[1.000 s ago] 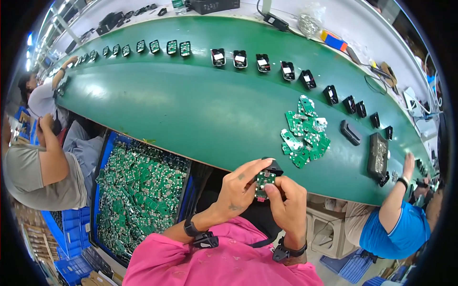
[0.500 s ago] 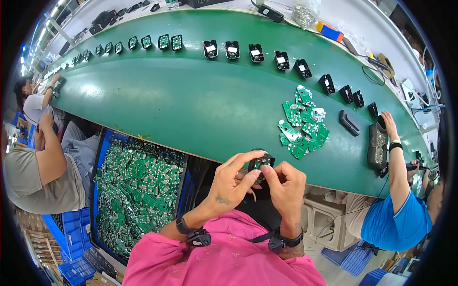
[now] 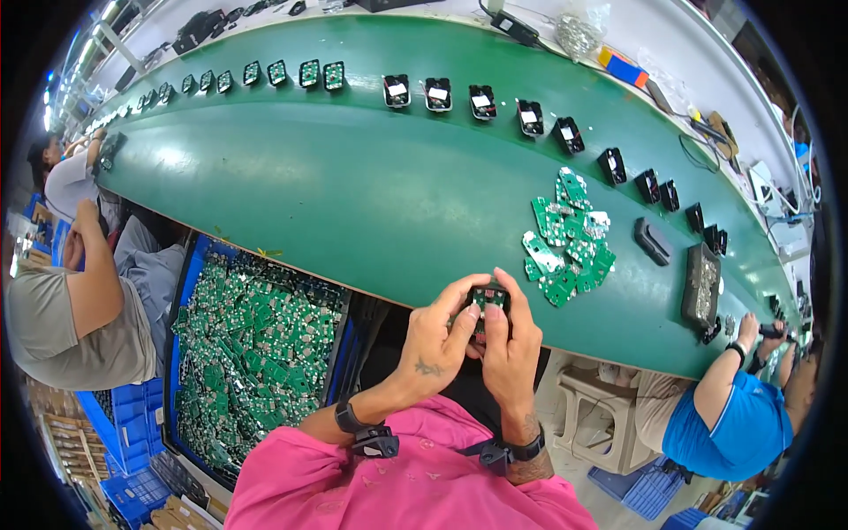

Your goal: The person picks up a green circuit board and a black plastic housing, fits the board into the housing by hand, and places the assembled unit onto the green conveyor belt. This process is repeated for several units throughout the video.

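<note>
Between my two hands, just past the table's near edge, is a small black plastic housing (image 3: 480,334) with a green circuit board (image 3: 488,297) in its open face. My left hand (image 3: 439,334) wraps its left side, thumb pressed on the board. From the other side my right hand (image 3: 511,343) grips it, its thumb also flat on the board beside the left one. The fingers cover the housing's sides and underside. A loose pile of green circuit boards (image 3: 565,240) lies on the green table, right of and beyond my hands.
Black housings with white labels (image 3: 481,102) curve along the table's far side; housings with boards (image 3: 308,73) continue left. A black case (image 3: 652,240) and a tray of small metal parts (image 3: 701,287) lie right. A crate of boards (image 3: 256,353) stands left. Co-workers sit both sides.
Both thumbs now press side by side on the board, and the housing has turned more upright. The co-worker in blue has drawn an arm back; more housings stand at the right.
</note>
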Motion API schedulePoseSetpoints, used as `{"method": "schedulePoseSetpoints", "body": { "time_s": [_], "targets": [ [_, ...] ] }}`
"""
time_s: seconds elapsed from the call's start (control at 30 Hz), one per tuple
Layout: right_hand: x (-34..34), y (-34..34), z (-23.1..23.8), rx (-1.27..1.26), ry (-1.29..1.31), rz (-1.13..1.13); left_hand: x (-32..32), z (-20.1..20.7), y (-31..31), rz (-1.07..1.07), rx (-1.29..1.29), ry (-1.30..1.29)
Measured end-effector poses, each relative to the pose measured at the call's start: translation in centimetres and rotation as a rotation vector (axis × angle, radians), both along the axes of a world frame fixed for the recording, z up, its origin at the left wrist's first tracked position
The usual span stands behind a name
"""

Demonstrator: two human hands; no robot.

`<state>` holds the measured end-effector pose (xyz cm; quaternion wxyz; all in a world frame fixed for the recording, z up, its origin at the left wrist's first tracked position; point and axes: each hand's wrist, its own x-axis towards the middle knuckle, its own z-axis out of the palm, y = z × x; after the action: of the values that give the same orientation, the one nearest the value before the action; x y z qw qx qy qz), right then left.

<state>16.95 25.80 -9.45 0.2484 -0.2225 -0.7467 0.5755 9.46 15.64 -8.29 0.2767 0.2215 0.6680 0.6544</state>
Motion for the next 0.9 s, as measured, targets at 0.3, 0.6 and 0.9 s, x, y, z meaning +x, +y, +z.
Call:
{"method": "schedulePoseSetpoints", "body": {
  "time_s": [0.3, 0.6, 0.9],
  "targets": [
    [-6.4, 1.0, -0.6, 0.004, -0.052, -0.006, -11.2, 0.6, 1.5, 0.141, -0.086, 0.109],
    [-5.5, 0.2, -3.5, 0.211, 0.048, 0.051, -40.0, -3.8, 4.9, 0.511, -0.366, 0.609],
    [-5.3, 0.9, -4.4, 0.239, 0.065, 0.065, -36.7, -1.8, 5.6, -0.021, -0.465, 1.228]
  ]
}}
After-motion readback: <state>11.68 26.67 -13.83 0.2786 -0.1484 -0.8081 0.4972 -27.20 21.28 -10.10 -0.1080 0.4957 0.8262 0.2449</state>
